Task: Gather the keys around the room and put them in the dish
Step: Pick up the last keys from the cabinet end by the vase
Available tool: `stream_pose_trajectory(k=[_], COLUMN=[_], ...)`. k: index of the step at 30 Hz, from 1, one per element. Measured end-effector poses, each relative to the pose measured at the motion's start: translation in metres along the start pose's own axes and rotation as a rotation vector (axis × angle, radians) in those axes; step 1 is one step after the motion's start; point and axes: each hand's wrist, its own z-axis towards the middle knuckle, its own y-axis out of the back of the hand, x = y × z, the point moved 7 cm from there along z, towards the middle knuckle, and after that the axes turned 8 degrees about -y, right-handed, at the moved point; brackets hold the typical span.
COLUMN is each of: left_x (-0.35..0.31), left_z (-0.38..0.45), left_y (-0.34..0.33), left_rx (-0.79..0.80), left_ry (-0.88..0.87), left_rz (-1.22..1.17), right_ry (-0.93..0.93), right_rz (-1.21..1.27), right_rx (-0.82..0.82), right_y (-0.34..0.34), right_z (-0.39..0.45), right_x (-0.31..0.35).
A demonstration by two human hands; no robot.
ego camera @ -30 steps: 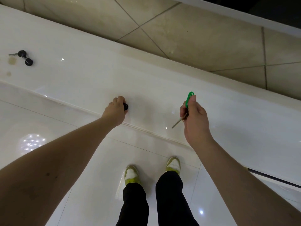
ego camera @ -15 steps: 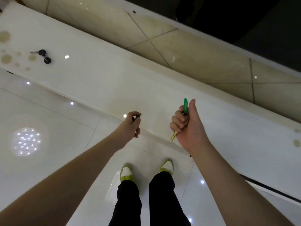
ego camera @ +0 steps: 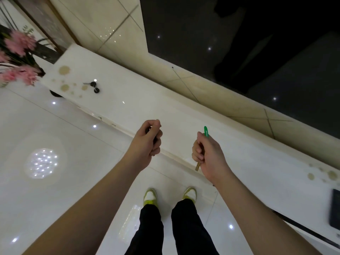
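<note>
Nearest: right hand (ego camera: 207, 155) fisted around a key (ego camera: 198, 166), long axis near upright, green tag (ego camera: 206, 131) up, brass tip down. Left hand (ego camera: 149, 139) curled shut on something dark, hardly visible. Beyond, white ledge (ego camera: 165, 103), bare between hands and black keys (ego camera: 93, 86) far left, close to the front edge. Pink flowers (ego camera: 16, 57) past that end.

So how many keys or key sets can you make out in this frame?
3. One black-headed set lies on the white ledge at upper left; a dark one is in the left hand; a green-tagged key is in the right hand. Others may be hidden.
</note>
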Motion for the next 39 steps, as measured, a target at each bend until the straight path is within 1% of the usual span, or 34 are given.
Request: stream_pose_trajectory(k=[3,6,10,13,18,21,25,29,36,39], left_x=[-0.023,-0.043,-0.062,-0.075,-0.103,-0.122,-0.134,-0.141,-0.148,-0.153], left_z=[-0.032,-0.061,-0.096,-0.114,-0.127,-0.137,-0.151,-0.166,-0.174,-0.172], left_y=[0.004,0.011,0.010,0.014,0.032,0.053,0.086,0.131,0.192,0.213], left_rx=[0.007,0.004,-0.019,-0.084,-0.160,-0.191,-0.187,-0.202,-0.186,-0.186], left_ry=[0.019,0.039,0.049,0.061,0.022,-0.004,-0.018,-0.030,-0.040,-0.052], left_rz=[-0.065,-0.201,-0.249,-0.230,-0.123,-0.126,-0.102,-0.109,-0.120,-0.088], right_ry=[-0.013,-0.049,-0.095,-0.119,-0.107,-0.094,-0.079,-0.079,-0.114,-0.117], right_rz=[-0.027,0.033,0.085,0.048,-0.129,-0.193,-0.308,-0.286,-0.246,-0.251], right_rx=[0.042,0.058,0.099,0.147,0.191,0.225,0.262,0.274,0.209,0.198], right_y=[-0.012,-0.027,-0.054,-0.076,-0.114,-0.143,-0.183,-0.226,-0.287,-0.305], right_z=[-0.023,-0.040,-0.059,-0.070,-0.077,-0.082,-0.087,-0.090,-0.081,-0.074], right_x=[0.019,0.030,0.038,0.043,0.050,0.050,0.041,0.024,-0.011,-0.017])
